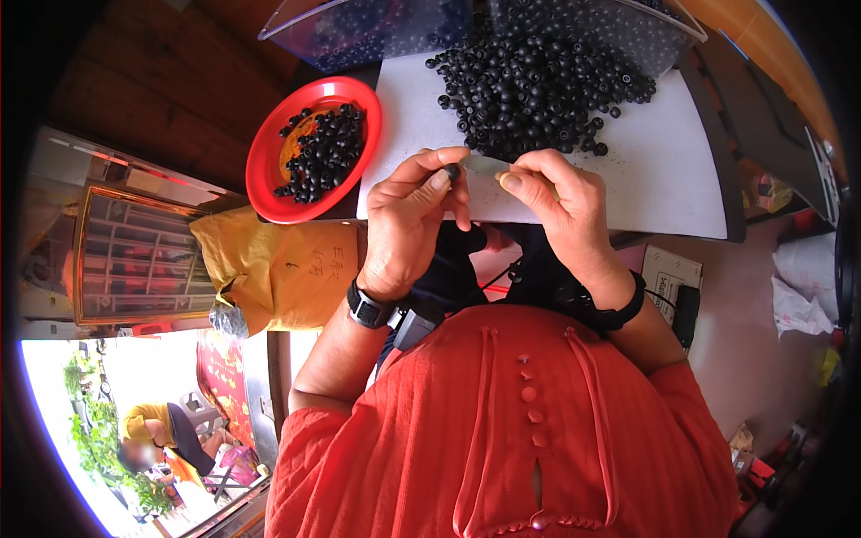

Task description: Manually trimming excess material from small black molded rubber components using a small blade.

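Observation:
Above the near edge of the white tabletop [664, 170], my left hand [404, 215] pinches a small black round piece [452, 170] between thumb and fingertips. My right hand [569, 197] grips a short, thin knife blade [487, 166] between thumb and bent forefinger. The blade's far end is close to the black piece; whether they touch I cannot tell. Just beyond my hands lies a large heap of similar black round pieces [529, 94], some showing holes. To the left, a red plate [257, 175] holds a smaller pile of them [327, 157].
Two clear plastic bins [309, 40] with black pieces stand at the tabletop's far side. A yellow sack [287, 269] sits below the red plate. At far left another person [161, 426] bends over outside. A white box [671, 273] and plastic bags [803, 287] lie on the right.

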Available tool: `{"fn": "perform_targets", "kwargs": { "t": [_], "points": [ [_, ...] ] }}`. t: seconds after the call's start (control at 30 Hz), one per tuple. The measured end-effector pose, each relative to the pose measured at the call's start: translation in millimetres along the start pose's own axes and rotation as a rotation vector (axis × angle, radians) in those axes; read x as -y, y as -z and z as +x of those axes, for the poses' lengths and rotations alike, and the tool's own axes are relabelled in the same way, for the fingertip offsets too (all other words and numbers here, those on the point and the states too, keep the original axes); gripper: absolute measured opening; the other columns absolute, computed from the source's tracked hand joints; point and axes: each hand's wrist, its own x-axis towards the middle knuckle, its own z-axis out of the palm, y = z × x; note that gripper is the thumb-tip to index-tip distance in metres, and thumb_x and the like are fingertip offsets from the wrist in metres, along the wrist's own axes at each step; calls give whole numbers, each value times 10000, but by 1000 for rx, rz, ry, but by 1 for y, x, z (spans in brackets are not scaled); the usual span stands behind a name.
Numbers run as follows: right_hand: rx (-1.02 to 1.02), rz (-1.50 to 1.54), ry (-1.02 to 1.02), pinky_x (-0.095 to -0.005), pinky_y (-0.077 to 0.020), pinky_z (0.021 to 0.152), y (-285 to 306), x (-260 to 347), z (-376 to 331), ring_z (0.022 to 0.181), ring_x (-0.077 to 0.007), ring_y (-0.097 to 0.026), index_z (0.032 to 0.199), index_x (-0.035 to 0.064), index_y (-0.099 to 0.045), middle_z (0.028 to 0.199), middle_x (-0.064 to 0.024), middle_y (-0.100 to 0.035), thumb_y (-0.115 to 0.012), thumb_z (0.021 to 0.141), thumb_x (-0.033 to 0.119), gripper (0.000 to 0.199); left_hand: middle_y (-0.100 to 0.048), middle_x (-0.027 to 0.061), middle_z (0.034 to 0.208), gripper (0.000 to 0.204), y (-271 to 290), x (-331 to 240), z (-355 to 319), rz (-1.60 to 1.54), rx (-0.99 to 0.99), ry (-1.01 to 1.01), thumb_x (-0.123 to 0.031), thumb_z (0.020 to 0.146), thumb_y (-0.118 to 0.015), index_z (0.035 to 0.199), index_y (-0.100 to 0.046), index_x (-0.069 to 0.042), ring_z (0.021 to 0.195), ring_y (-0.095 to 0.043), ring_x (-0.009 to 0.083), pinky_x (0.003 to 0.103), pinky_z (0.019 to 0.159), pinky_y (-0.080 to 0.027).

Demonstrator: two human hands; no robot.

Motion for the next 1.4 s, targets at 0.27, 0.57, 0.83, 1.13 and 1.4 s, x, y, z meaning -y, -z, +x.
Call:
{"fn": "perform_targets", "kwargs": {
  "t": [0.27,0.57,0.83,1.13,1.4],
  "points": [
    [4,-56,37,-284,-446,513,-2,-2,-2,543,-117,-568,894,29,-679,662,-44,-630,-772,949,219,218,-657,87,957,260,6,-28,-8,276,-233,-122,-10,1022,-559,1243,-686,42,760,-629,144,270,623,-532],
    [5,-3,39,-257,-440,520,5,3,0,553,-101,-556,901,14,-677,679,-39,-627,-767,957,199,213,-670,91,1062,233,71,-72,8,1605,-456,-726,17,877,-685,1093,-761,-27,810,-641,177,291,674,-542],
    [-57,116,11,-237,-435,541,6,2,2,588,-67,-545,925,3,-682,699,-15,-636,-763,962,186,204,-666,157,953,199,28,-19,94,1402,-97,-554,-36,884,-693,1068,-760,-2,805,-663,298,372,747,-532],
    [-76,176,-26,-233,-443,549,10,3,2,598,-64,-546,932,-9,-683,697,-23,-642,-759,966,192,218,-691,190,986,238,29,-12,125,1537,-10,-309,-87,826,-770,1050,-753,-8,864,-695,327,396,787,-555],
    [-61,200,-19,-244,-437,532,11,0,2,582,-67,-552,918,-6,-684,681,-32,-635,-750,970,182,205,-656,146,907,244,19,-34,69,1496,130,-391,25,740,-682,977,-734,-5,817,-655,313,403,729,-529]
  ]
}}
